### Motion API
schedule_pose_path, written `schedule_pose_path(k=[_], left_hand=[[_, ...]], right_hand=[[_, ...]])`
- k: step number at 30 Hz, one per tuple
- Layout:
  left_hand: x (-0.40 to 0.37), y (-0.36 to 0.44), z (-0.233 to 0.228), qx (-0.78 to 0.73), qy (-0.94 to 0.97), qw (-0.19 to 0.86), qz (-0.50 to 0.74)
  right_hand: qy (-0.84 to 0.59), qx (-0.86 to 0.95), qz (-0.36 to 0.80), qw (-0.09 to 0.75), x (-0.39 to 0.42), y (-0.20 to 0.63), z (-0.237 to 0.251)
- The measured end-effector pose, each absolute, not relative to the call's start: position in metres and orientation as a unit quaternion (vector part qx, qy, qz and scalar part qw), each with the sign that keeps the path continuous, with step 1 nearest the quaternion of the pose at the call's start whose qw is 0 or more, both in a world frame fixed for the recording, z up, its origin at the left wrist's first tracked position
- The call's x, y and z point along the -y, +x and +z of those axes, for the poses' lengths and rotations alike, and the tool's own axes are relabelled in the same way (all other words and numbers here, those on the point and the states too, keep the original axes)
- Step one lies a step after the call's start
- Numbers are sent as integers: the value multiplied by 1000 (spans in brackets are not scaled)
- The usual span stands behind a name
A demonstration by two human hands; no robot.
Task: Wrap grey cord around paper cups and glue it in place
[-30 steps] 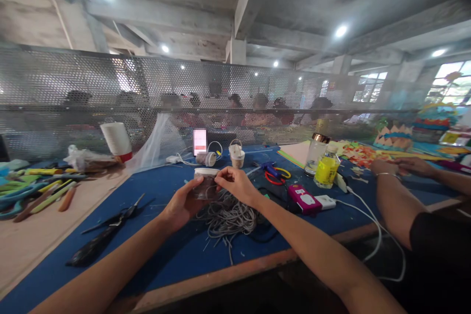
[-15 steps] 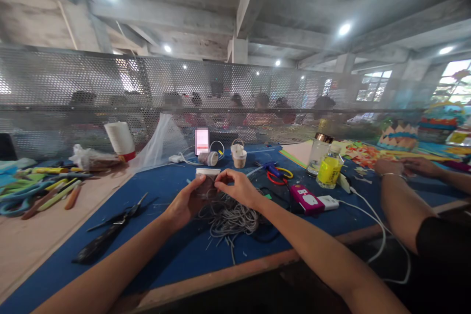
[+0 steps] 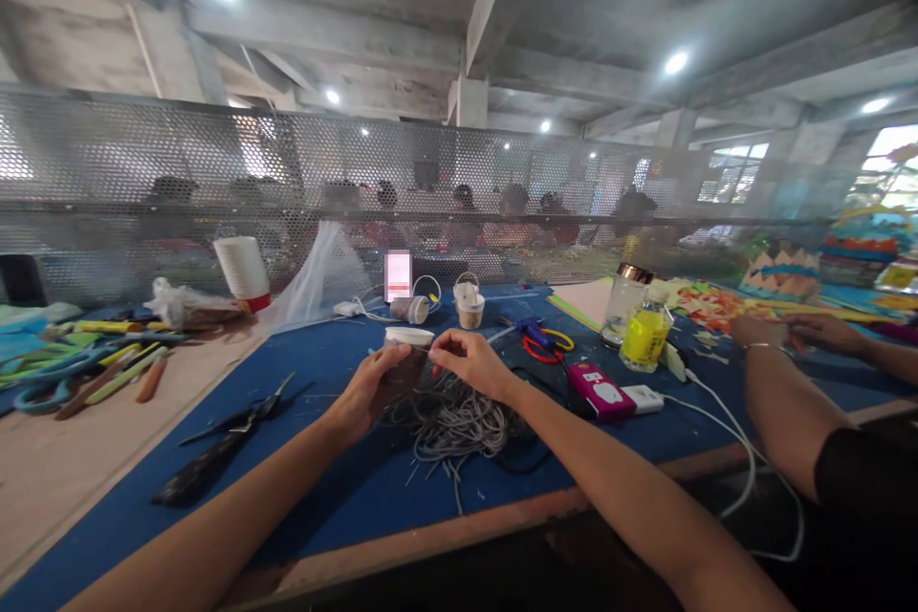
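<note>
My left hand (image 3: 368, 389) grips a small cup (image 3: 405, 351) with a white rim, held just above the blue table mat (image 3: 337, 488). My right hand (image 3: 469, 361) pinches a thin grey string at the cup's rim, its fingers closed. A loose tangle of grey string (image 3: 453, 422) lies on the mat right under both hands.
Black scissors (image 3: 233, 428) lie to the left. A pink device (image 3: 598, 390), white charger cable (image 3: 717, 421), yellow bottle (image 3: 644, 337), glass jar (image 3: 622, 304) and small basket cup (image 3: 469, 306) sit nearby. Another person's arms (image 3: 778, 392) work at right. A perforated metal screen (image 3: 215, 182) backs the table.
Both hands and the cup have stayed together over the string pile; the view has drifted slightly, and the fingers at the rim have shifted a little.
</note>
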State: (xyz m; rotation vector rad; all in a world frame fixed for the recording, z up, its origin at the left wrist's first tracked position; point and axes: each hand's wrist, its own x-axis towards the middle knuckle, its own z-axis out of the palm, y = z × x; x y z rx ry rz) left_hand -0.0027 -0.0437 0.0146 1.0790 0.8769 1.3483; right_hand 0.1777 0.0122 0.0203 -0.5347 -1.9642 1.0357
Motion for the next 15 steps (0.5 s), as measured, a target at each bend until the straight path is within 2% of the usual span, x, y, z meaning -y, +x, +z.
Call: schedule_pose_path(k=[3, 7, 10, 13, 15], left_hand=[[43, -3, 15, -377, 460, 554, 581], [41, -4, 13, -403, 449, 539, 588], [39, -5, 12, -413, 452, 536, 581], [37, -7, 11, -428, 439, 530, 585], [35, -8, 9, -432, 440, 528, 584]], right_hand=[[-217, 784, 398, 425, -19, 181, 20], [-282, 773, 318, 472, -43, 194, 19], [-406, 749, 171, 495, -67, 214, 19], [-538, 709, 11, 455, -86, 242, 20], [-612, 685, -56, 392, -93, 259, 20]])
